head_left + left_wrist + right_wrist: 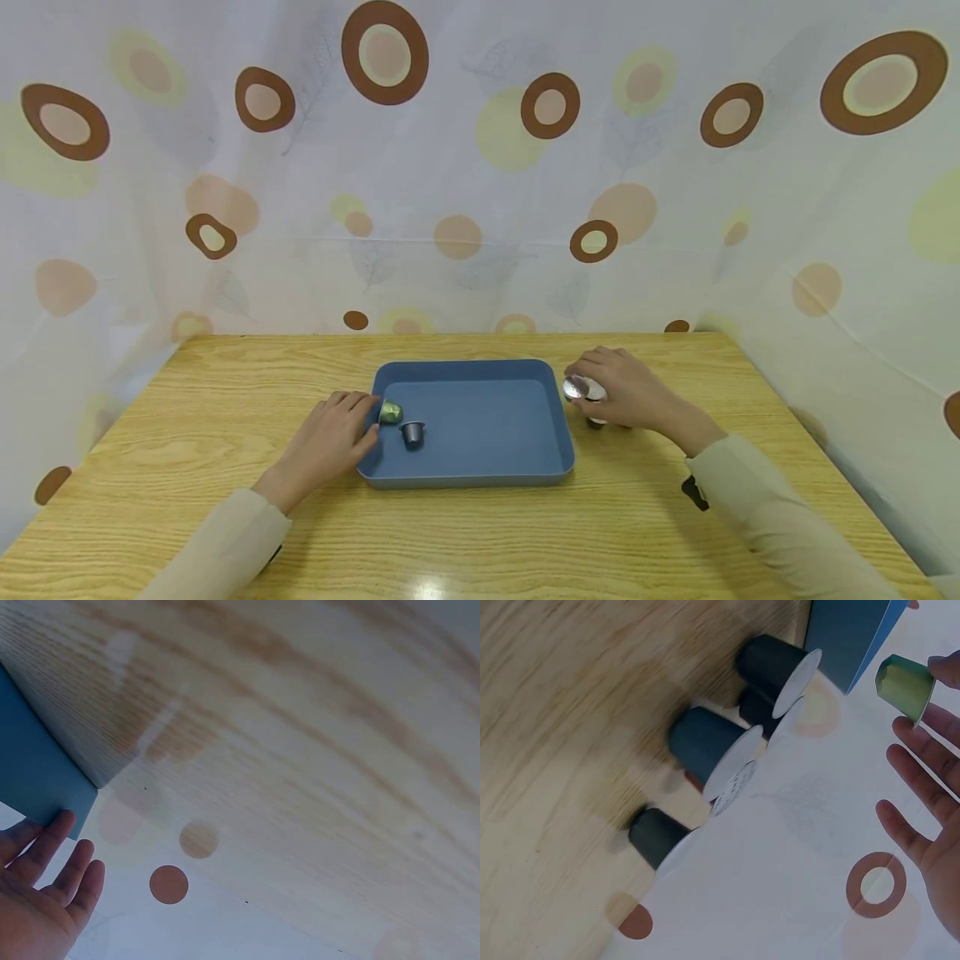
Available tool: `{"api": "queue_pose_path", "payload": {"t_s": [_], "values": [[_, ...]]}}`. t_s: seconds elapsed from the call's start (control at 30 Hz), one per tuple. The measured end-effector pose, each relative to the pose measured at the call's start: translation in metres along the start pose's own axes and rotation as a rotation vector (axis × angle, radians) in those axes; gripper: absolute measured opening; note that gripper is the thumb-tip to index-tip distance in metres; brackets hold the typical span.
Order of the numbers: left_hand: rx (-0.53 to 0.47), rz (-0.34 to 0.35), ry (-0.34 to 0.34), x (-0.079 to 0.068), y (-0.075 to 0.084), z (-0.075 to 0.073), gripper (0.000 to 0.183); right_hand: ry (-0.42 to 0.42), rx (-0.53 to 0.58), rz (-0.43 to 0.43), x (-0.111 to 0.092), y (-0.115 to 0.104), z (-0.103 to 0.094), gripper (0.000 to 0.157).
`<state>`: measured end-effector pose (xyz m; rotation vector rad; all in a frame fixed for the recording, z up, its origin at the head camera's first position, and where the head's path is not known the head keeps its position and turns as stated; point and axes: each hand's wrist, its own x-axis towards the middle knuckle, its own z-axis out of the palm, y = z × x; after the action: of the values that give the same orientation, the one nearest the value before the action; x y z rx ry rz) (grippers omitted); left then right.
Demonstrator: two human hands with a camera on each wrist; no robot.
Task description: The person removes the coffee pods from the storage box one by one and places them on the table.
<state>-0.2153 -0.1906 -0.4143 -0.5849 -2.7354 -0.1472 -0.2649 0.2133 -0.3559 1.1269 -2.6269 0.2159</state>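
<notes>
A green coffee capsule (904,687) is pinched between the thumb and fingers of my right hand (630,390), just off the blue tray's right side. Beneath that hand stand several dark coffee capsules (714,750), their pale lids up. My left hand (326,442) rests at the left rim of the blue tray (471,481), its fingers fairly straight; the left wrist view shows fingertips touching the tray near a corner. Inside the tray, close to those fingers, lie a green capsule (391,412) and a grey capsule (412,433). Fingers partly cover the right-hand capsules in the head view.
The tray sits on a wood-grain table (450,533). A patterned curtain (465,283) rises behind the table and along both sides.
</notes>
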Motion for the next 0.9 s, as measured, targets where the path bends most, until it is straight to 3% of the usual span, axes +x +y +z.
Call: {"api": "queue_pose_path", "payload": {"t_s": [0.67, 0.9], "values": [[-0.008, 0.002, -0.004, 0.003, 0.001, -0.001, 0.037, 0.048, -0.054, 0.085, -0.038, 0.031, -0.002, 0.031], [-0.012, 0.003, -0.003, 0.003, 0.0, 0.0, 0.037, 0.097, -0.076, 0.062, -0.05, 0.038, -0.002, 0.031]]}}
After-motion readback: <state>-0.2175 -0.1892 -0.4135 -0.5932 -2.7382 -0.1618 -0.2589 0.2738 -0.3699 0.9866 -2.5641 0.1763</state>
